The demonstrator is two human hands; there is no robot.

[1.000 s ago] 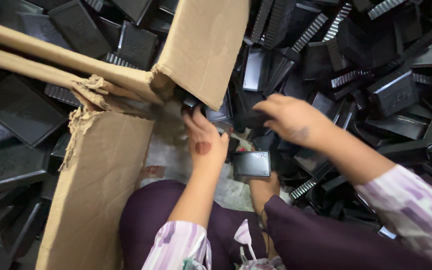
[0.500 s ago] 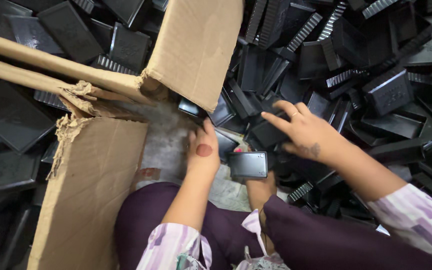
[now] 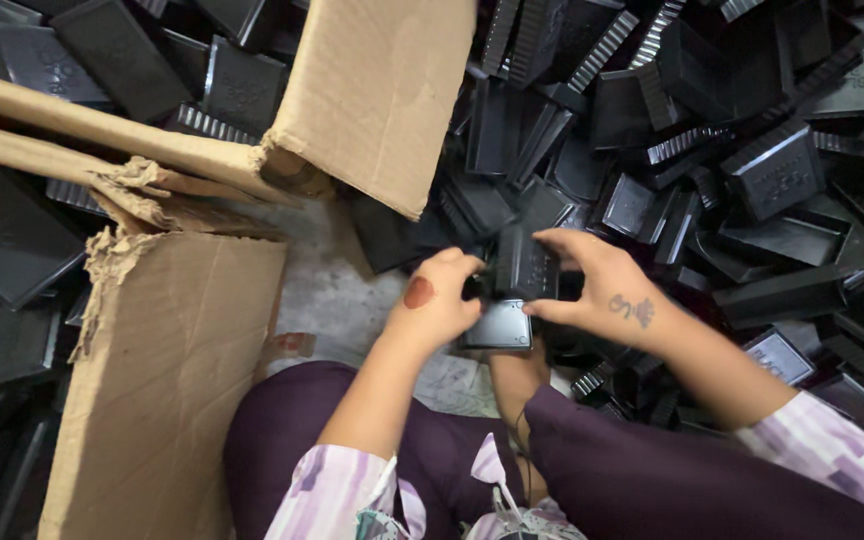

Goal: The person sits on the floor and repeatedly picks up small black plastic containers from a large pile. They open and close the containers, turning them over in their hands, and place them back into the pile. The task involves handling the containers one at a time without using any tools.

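My left hand and my right hand meet in front of me over my lap. Both grip small black plastic casings: a flat rounded-corner casing sits low between the hands, and a ribbed black casing stands just above it under my right fingers. The left fingers curl around the left edge of the pair. Whether the two pieces are joined I cannot tell.
A large heap of black plastic casings fills the floor to the right and top. A torn brown cardboard box with a raised flap lies at the left. More black casings lie beyond it. My legs in dark purple trousers are below.
My right hand has come back from the heap with a ribbed black casing and closed in on the left hand. The left hand stays at the centre with the flat casing.
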